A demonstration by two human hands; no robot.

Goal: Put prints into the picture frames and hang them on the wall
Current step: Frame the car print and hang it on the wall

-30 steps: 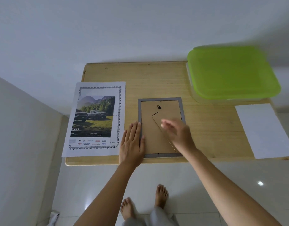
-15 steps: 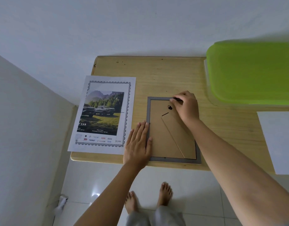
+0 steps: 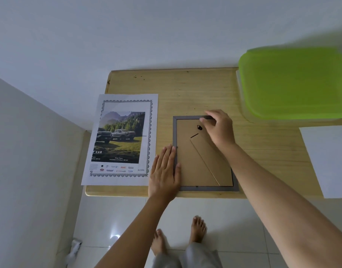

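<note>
A grey picture frame lies face down near the front edge of the wooden table, its brown backing board and folded stand facing up. My left hand lies flat with straight fingers on the frame's left rim. My right hand is at the frame's top right corner, its curled fingers pinching at a small dark clip on the upper rim. A print of pickup trucks in a mountain meadow lies flat to the left of the frame.
A clear box with a lime-green lid stands at the table's back right. A blank white sheet lies at the right and overhangs the front edge. White walls close in at the left and behind. My bare feet stand on the tiled floor below.
My right hand moved from above the backing board's middle up to the frame's top right corner and stays there. My left hand keeps pressing the left rim. The view shifted left.
</note>
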